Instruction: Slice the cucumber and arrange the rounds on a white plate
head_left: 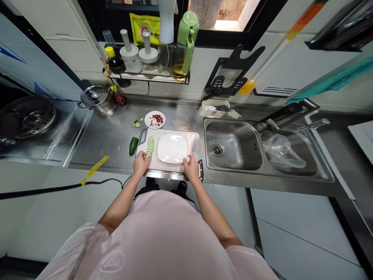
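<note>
Through my head view, the left hand (141, 163) is at the board's (159, 167) near left corner, fingertips at the near end of the cucumber slices (150, 146); I can't tell whether they pinch any. The slices run in a row inside the left edge. The white plate (172, 148) sits mid-board. I have the right hand (191, 168) at its near right corner, but can't tell whether the fingers grip it. The knife's handle (201, 167) shows by the board's near right corner. Off the left edge lies a cucumber piece (133, 146).
</note>
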`<state>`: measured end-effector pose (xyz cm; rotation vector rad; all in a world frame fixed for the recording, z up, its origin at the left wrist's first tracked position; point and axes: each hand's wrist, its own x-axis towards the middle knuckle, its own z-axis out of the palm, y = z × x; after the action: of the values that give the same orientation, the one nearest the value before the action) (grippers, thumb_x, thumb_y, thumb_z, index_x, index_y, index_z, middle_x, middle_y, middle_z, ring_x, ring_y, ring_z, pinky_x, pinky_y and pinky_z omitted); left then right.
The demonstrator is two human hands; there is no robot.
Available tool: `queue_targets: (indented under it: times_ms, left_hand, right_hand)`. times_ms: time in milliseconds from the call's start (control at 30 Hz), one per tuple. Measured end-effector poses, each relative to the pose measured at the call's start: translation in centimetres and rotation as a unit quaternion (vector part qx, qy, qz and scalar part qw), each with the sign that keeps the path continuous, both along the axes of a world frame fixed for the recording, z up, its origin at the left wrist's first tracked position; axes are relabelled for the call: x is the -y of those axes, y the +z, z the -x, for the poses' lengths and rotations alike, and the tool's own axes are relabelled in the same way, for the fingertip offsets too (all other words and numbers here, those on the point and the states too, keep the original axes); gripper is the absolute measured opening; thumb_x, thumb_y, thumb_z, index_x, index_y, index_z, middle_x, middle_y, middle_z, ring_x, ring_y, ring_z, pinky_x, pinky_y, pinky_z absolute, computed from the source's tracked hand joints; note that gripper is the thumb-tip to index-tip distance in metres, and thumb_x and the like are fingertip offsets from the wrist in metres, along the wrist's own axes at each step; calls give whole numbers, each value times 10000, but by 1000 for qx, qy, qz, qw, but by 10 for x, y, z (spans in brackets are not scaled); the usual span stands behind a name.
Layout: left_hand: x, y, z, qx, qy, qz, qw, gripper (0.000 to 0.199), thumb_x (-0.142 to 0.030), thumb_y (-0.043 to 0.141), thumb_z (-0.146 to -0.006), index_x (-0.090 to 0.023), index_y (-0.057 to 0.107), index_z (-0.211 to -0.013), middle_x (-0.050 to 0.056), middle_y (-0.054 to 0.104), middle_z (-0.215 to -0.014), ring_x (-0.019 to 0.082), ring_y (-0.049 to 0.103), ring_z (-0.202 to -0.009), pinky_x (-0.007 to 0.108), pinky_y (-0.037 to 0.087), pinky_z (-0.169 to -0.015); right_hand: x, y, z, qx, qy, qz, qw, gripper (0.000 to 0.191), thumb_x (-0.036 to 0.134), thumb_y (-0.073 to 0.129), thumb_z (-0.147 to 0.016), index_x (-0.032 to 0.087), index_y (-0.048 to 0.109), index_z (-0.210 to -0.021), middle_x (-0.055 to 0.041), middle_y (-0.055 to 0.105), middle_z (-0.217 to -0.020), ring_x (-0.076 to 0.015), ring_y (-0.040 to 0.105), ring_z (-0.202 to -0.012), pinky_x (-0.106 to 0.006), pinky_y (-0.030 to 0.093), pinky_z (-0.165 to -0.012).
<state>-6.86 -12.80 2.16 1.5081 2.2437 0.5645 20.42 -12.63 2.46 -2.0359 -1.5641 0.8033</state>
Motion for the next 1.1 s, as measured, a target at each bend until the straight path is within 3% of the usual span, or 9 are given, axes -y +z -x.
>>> queue_targets:
  times_ms: [267, 567, 900, 1100]
  left_hand:
    - [2, -7, 9, -67, -7, 30, 997, 258, -439, 574, -750, -199, 567, -843, 73, 587, -890, 232, 568, -838, 332, 409, -764]
    - [3, -6, 2, -26, 6, 3, 1000, 169, -361, 572, -737, -205, 520, -777, 48, 581, -840, 189, 546, -776, 293, 401, -734]
    - [-3, -6, -1, 131, 50, -13, 990, 161, -349, 600, -695, -219, 509, -721, -25, 579, -681, 124, 516, -615, 231, 390, -626]
    - [-25, 11, -15, 321, 23, -78, 944, 251, -373, 666, -649, -197, 515, -744, -47, 511, -630, 80, 446, -542, 204, 376, -560]
  right_hand:
    - [-2, -2, -1, -49, -1, -53, 997, 422, 411, 429, -842, 133, 549, -1136, 31, 512, -572, -174, 519, -574, -262, 338, -584]
    - [0, -1, 0, -63, 0, -70, 996, 411, 418, 414, -852, 143, 570, -1116, 37, 502, -574, -161, 510, -572, -257, 345, -591]
    - [-5, 5, -4, -64, 7, -96, 993, 385, 407, 402, -864, 154, 600, -1075, 24, 520, -599, -158, 513, -586, -255, 355, -606]
    - [-15, 22, 3, -75, 9, -106, 992, 341, 405, 405, -865, 169, 608, -1004, 30, 500, -580, -154, 510, -581, -247, 349, -591]
